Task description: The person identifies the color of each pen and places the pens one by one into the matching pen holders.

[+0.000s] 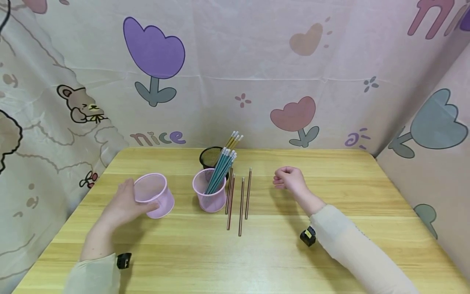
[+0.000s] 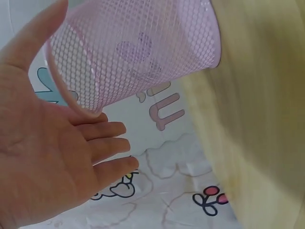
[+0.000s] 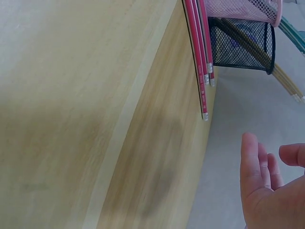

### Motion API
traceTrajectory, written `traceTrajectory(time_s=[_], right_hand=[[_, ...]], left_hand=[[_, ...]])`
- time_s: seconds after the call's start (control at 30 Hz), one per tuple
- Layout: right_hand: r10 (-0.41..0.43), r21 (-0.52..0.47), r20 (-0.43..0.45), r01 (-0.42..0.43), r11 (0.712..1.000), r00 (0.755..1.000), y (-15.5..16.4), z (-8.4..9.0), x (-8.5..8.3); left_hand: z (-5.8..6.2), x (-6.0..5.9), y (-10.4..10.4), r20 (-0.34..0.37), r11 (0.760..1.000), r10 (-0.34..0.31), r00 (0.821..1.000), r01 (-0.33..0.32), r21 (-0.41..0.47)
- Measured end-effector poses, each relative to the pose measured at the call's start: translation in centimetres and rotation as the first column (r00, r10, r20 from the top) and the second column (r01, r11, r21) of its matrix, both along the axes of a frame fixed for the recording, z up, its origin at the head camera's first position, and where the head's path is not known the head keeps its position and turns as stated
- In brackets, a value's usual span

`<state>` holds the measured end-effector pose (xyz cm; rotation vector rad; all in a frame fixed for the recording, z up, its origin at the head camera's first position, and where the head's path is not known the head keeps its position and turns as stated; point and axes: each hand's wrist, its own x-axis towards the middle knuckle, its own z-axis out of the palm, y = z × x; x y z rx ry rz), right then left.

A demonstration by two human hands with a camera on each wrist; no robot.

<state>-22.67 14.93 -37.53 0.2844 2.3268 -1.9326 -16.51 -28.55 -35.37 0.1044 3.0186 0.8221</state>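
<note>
My left hand (image 1: 123,204) is at the left pink mesh pencil cup (image 1: 165,202), thumb on its near side and fingers round the far side of the rim. In the left wrist view the cup (image 2: 143,45) lies between the thumb and index finger, and the other fingers extend past the rim, free of it. Its base appears to be on the table. My right hand (image 1: 291,179) hovers over the table to the right of several red pencils (image 1: 241,208). Between its thumb and fingers there is nothing; the right wrist view shows the fingers (image 3: 250,162) loosely extended.
A second pink mesh cup (image 1: 211,202) at the middle holds teal pencils (image 1: 220,173). Behind it stands a black mesh cup (image 3: 243,47) with yellow pencils (image 1: 235,141). The red pencils lie beside these cups. A patterned cloth (image 1: 227,49) hangs behind the wooden table (image 1: 183,253).
</note>
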Motion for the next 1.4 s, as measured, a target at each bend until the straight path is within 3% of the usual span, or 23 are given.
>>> traceTrajectory(time_s=[0.37, 0.57, 0.8, 0.97, 1.2, 1.4], right_hand=[[-0.003, 0.029, -0.003, 0.003, 1.0, 1.0, 0.0, -0.3, -0.1], [0.0, 0.134, 0.011, -0.002, 0.991, 1.0, -0.7, -0.8, -0.5], [0.021, 0.285, 0.036, -0.031, 0.958, 0.999, -2.8, -1.3, -1.3], [0.092, 0.399, 0.06, -0.108, 0.911, 0.994, -4.3, -1.4, -1.6], [0.165, 0.608, 0.096, -0.189, 0.771, 0.982, -6.2, -2.0, -2.0], [0.159, 0.679, 0.125, -0.201, 0.706, 0.979, -7.5, -2.1, -2.2]], left_hand=[[-0.1, -0.5, 1.0, -0.054, 0.995, -0.006, 0.999, 0.011, 0.1], [-0.1, -1.0, 1.9, -0.069, 0.989, -0.024, 0.997, 0.033, 0.142], [-0.4, -2.2, 2.9, -0.055, 0.991, -0.02, 0.998, 0.027, 0.135], [-0.4, -2.6, 3.7, -0.036, 0.989, -0.012, 0.999, 0.017, 0.145], [-0.5, -2.8, 4.6, -0.024, 0.99, -0.014, 1.0, 0.017, 0.14], [-0.6, -3.0, 5.1, -0.024, 0.992, -0.014, 1.0, 0.017, 0.127]])
